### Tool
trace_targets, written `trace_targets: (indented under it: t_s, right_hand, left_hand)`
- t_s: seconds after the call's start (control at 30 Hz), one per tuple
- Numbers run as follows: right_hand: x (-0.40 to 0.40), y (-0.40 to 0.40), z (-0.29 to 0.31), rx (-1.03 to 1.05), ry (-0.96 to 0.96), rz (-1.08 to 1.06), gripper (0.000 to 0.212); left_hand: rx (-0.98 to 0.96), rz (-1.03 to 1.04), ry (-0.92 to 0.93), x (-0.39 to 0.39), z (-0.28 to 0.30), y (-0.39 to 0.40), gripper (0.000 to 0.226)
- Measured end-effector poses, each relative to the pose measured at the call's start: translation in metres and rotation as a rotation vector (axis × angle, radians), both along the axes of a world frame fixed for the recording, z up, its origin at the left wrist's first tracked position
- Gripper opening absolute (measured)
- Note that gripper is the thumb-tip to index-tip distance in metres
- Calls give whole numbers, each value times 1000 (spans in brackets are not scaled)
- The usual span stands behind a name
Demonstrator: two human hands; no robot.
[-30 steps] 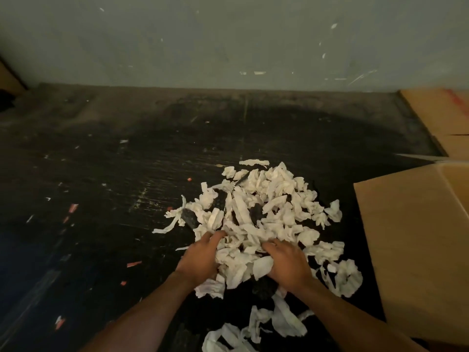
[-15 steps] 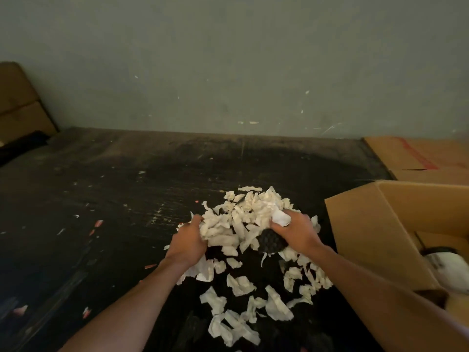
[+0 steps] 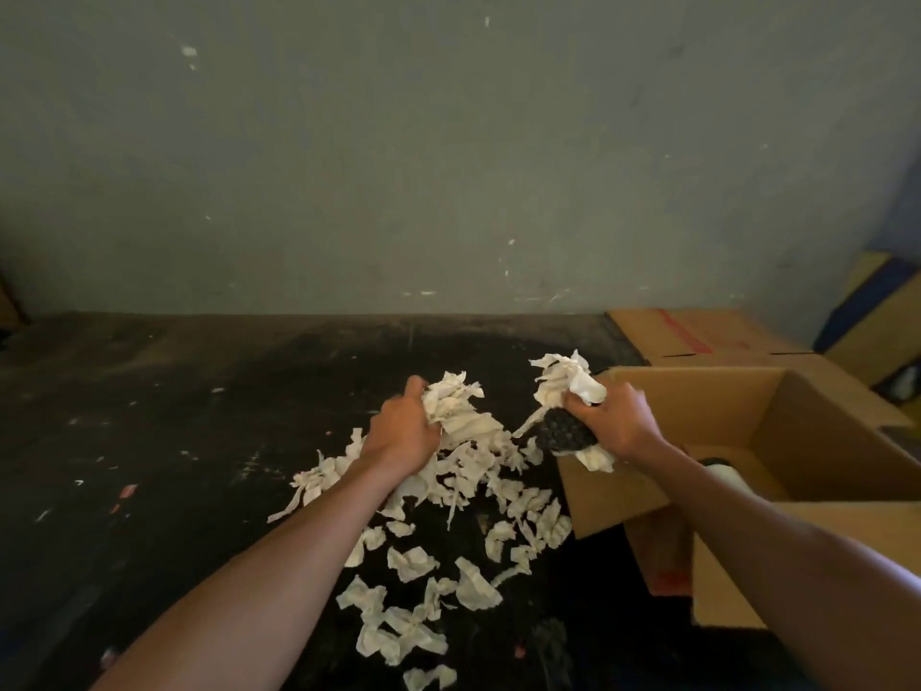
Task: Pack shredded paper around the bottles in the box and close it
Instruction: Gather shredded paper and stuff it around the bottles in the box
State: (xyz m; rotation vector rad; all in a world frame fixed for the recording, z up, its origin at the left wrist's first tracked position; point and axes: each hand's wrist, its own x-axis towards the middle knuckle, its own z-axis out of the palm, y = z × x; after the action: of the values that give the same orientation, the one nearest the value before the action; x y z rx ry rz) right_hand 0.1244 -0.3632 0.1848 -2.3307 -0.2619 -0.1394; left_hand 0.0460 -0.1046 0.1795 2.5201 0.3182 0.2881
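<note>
1. Carry both handfuls over the open box [image 3: 777, 421] before letting go — drop early and paper lands on the floor.
2. Left hand [image 3: 403, 431] is clenched around white shredded paper [image 3: 458, 406].
3. Right hand [image 3: 615, 421] grips paper plus a black bumpy piece [image 3: 563, 431] at the box's near wall.
4. A bottle [image 3: 722, 473] lies inside — tuck paper beside it.

The right hand [image 3: 615, 421] hangs just at the near-left corner of the open box [image 3: 777, 416], and the box mouth gapes wide beyond it, flaps folded out, with only a bottle [image 3: 722, 472] low against the inner wall taking up floor space. Left of the box, loose shredded paper [image 3: 438, 556] litters the dark table [image 3: 164, 441], soft clutter between both forearms. Farther left and back toward the wall [image 3: 398, 167], the tabletop lies broad and unblocked, while a second carton [image 3: 697, 334] crowds the far-right corner.
</note>
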Motion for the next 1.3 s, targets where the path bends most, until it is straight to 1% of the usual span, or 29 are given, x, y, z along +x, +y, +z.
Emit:
trace_targets:
  t_s: [0.17,0.3,0.37,0.4,0.43,0.53,0.67,0.8,0.87,0.97,1.07,1.13,1.17,1.2,1.3]
  right_hand:
    - [3,-63,15,24,-66,-111,21]
    - [24,-118,21,10,-39,-186,28]
    - [44,-152,19,-3,-34,-190,44]
    - [54,-167,20,-4,-38,-193,48]
    - [63,-182,21,3,-43,-192,47]
    - [89,-223,19,14,-10,-181,35]
    - [133,-272,-1,-5,55,-157,33]
    - [167,-301,-22,-42,121,-77,31]
    - [183,-307,-39,-49,189,-33,34]
    - [204,-304,-63,-34,278,-10,39]
    - [216,-294,-85,-5,320,78,31]
    - [223,-285,-99,21,368,155,39]
    - [226,-282,-105,19,393,188,44]
    - [228,-279,-109,7,411,218,48]
    - [235,-275,-116,-7,450,285,56]
  left_hand:
    - [0,-79,-23,29,21,-63,51]
    - [13,-123,-48,58,34,-121,48]
    - [1,-130,-55,77,37,-152,47]
    - [-12,-136,-55,87,38,-168,47]
    - [-28,-144,-53,97,38,-184,45]
    - [-87,-158,-48,130,36,-233,42]
    - [-128,-155,-13,172,19,-292,45]
    - [-208,-59,54,206,-8,-332,51]
    - [-285,17,76,215,-27,-345,52]
    - [-489,100,149,219,-54,-355,49]
    - [-656,124,266,229,-93,-351,57]
    - [-692,120,355,246,-138,-336,68]
    - [-690,122,394,246,-147,-334,77]
    - [-679,137,427,242,-150,-334,86]
    - [-549,153,461,217,-117,-347,104]
